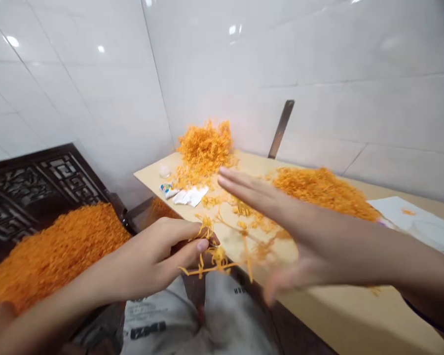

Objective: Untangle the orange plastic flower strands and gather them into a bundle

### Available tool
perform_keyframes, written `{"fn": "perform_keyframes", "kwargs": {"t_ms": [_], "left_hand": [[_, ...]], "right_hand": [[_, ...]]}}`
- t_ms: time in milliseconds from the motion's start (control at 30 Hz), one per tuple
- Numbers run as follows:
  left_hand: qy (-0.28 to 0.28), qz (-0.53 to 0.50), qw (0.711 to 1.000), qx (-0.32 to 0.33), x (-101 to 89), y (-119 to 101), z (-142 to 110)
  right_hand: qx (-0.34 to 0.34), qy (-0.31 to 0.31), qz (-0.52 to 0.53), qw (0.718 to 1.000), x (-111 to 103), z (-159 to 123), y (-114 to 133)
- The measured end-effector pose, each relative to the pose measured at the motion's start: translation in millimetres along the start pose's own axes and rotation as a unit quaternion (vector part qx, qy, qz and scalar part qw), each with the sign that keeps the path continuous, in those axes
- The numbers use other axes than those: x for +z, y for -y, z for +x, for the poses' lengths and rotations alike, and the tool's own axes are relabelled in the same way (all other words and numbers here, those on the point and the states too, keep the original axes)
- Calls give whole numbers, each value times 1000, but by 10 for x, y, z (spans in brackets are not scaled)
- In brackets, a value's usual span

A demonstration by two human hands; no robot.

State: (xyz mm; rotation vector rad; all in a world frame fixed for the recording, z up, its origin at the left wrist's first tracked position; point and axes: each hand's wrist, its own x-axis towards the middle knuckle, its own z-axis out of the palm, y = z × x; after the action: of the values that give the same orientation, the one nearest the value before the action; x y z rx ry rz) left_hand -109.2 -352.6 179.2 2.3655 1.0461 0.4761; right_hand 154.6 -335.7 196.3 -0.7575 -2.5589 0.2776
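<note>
Near the table's front edge, my left hand (166, 256) pinches an orange branching piece (218, 256) between thumb and fingers. Thin strands with small frilly clusters stick out from it. To the right, my right hand (277, 217) is stretched out above the table, fingers straight and thumb apart, holding nothing visible; its thumb is smeared by motion. Loose orange pieces (244, 209) lie scattered on the pale table (318, 315) behind and under my hands. A tall tangled orange pile (207, 148) rises at the back corner, and a lower orange heap (321, 192) sits right of it.
A dark carved wooden seat (33, 177) at left bears a large mound of small orange pieces (74, 231). Crumpled white paper (192, 195) and a small clear cup (165, 171) lie at the table's left. White sheeting (422, 222) is at right. Printed grey fabric (151, 315) is below.
</note>
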Motion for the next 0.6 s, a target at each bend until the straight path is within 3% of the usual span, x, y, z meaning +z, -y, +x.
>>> {"fn": "perform_keyframes", "kwargs": {"t_ms": [100, 300, 367, 467, 533, 600], "left_hand": [[38, -26, 999, -13, 181, 258, -279], [145, -69, 986, -38, 283, 401, -549], [126, -71, 989, -33, 289, 412, -549], [49, -67, 996, -29, 296, 457, -522], [10, -59, 998, -36, 307, 498, -506], [9, -53, 997, -55, 332, 533, -494]], "right_hand": [[31, 123, 122, 984, 167, -72, 22], [22, 140, 230, 963, 619, 224, 113], [-3, 163, 287, 944, 815, 369, 175], [9, 180, 346, 921, 1039, 519, 222], [33, 175, 343, 922, 1113, 566, 212], [48, 163, 304, 937, 1145, 585, 187]]}}
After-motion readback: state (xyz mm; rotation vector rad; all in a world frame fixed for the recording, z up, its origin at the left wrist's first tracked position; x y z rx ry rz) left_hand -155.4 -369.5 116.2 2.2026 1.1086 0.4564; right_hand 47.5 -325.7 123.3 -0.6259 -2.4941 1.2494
